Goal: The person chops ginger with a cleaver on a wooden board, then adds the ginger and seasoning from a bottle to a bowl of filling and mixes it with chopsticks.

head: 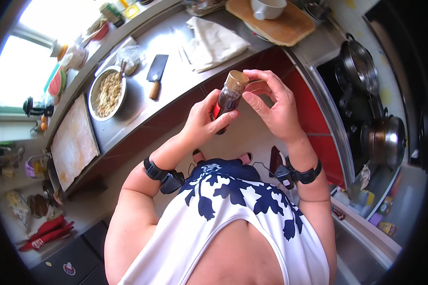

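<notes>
My left hand [206,115] is wrapped around a dark glass bottle [229,101] with a red label and a tan cap [237,80]. The bottle is tilted in front of my body, above the floor. Close to the cap is my right hand [273,101], its thumb and fingers spread around the cap's right side. A fingertip seems to meet the cap's edge, but whether it presses there I cannot tell. On the steel counter [139,107] stands a white bowl [91,103] of chopped filling. A cleaver [157,69] with a wooden handle lies beside it.
A cream cloth [217,44] and a wooden board [289,28] bearing a white pot [269,9] lie along the counter. Left of the bowl is another board [73,142]. Pans [360,67] and a steel pot [385,140] sit on the stove at right.
</notes>
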Demonstrator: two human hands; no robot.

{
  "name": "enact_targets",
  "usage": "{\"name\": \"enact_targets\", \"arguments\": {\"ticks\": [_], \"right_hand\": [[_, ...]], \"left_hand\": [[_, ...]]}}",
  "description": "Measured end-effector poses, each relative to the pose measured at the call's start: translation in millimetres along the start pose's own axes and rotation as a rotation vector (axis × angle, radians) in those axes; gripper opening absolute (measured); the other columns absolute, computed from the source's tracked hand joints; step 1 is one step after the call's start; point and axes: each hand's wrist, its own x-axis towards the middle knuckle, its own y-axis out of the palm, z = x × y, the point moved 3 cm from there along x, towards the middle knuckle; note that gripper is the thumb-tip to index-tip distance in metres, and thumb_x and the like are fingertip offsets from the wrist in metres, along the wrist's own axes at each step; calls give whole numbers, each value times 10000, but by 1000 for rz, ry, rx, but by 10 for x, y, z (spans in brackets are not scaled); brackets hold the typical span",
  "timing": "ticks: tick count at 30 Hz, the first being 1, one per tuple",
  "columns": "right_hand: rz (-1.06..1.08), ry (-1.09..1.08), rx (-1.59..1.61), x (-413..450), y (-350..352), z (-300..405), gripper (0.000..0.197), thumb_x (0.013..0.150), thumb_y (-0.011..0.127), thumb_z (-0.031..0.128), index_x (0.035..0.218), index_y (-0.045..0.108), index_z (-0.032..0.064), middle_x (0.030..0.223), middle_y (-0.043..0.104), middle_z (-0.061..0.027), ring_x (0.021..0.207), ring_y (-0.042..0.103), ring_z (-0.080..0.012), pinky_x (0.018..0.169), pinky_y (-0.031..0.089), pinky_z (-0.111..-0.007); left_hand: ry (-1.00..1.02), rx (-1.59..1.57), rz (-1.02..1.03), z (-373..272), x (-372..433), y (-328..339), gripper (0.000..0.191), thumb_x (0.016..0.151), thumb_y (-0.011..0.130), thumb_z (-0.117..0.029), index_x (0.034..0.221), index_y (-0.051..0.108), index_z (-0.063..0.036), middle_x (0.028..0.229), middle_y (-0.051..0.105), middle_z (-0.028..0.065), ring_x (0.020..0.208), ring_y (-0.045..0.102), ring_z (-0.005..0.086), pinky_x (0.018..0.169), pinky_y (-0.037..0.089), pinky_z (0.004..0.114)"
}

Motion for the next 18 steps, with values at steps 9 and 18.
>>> {"name": "enact_targets", "arguments": {"ticks": [9, 18], "right_hand": [[171, -277, -116, 378, 1401, 438, 179, 769, 730, 21, 888, 596, 19, 919, 592, -87, 785, 633, -180, 694, 515, -266], [488, -132, -127, 588, 2110, 682, 138, 804, 689, 27, 850, 564, -8, 835, 558, -91, 740, 614, -191, 643, 499, -285]], "left_hand": [[76, 377, -266, 30, -890, -1328, 419, 749, 764, -265, 1055, 575, -51, 716, 558, 94, 631, 574, 228, 586, 453, 314], [231, 621, -480, 175, -1326, -1998, 431, 739, 755, -211, 1088, 566, -41, 807, 613, 141, 692, 597, 325, 617, 472, 376]]}}
